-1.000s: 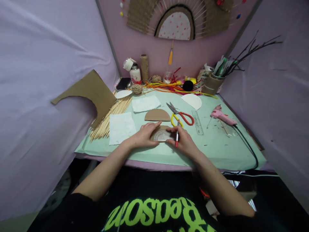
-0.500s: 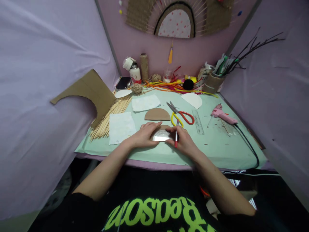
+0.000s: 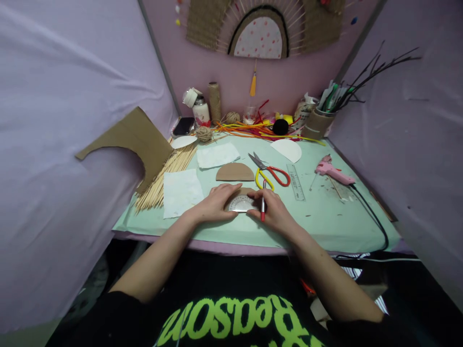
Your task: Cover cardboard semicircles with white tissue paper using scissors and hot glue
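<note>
A clear protractor (image 3: 241,204) lies flat on a brown cardboard half-circle (image 3: 244,191), straight side toward me. My left hand (image 3: 217,203) grips the left end of both, thumb at the lower edge and fingers at the upper curve. At the right end, my right hand (image 3: 277,211) pinches the protractor and also holds a silver-and-red pen (image 3: 263,205) upright between its fingers. Just beyond lies a second cardboard half-circle (image 3: 235,172). Scissors (image 3: 258,162) with one yellow and one red handle rest open beside it. The pen's tip is hard to make out.
A clear ruler (image 3: 296,183) and a pink glue gun (image 3: 333,171) with a black cord lie to the right. On the left are white sheets (image 3: 183,193), thin wooden sticks (image 3: 159,190) and a cut cardboard sheet (image 3: 144,137). Twine, coloured stems and a bottle (image 3: 201,112) line the back.
My view has shifted slightly, and the glare on the protractor has faded so its markings show more. Both hands keep nearly the same hold.
</note>
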Demonstrator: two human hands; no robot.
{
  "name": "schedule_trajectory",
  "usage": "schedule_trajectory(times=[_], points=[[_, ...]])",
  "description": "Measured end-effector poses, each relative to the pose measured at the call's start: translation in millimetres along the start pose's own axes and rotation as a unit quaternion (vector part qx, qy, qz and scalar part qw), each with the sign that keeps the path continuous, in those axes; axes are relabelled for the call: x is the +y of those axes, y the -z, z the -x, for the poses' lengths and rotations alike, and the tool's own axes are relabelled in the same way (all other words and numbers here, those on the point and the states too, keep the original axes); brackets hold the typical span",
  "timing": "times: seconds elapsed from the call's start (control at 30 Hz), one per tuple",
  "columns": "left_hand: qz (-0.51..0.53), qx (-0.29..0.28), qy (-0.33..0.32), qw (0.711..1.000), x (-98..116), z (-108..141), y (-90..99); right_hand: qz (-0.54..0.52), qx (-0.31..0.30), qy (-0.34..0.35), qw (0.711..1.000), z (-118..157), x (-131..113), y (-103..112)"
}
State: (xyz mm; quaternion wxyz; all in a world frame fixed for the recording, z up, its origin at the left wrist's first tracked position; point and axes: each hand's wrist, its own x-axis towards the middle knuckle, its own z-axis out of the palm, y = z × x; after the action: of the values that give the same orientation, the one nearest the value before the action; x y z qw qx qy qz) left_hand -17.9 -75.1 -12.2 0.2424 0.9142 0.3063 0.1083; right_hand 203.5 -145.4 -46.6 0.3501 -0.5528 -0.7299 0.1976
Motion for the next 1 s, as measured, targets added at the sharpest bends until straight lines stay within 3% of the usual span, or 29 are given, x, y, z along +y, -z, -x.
schedule_trajectory(times=[1.0], points=[[-0.009,0.008,-0.004,1.000,-2.1,0.4,-2.3,0.003,0.005,0.014,1.000,0.2,-1.5,0.8]])
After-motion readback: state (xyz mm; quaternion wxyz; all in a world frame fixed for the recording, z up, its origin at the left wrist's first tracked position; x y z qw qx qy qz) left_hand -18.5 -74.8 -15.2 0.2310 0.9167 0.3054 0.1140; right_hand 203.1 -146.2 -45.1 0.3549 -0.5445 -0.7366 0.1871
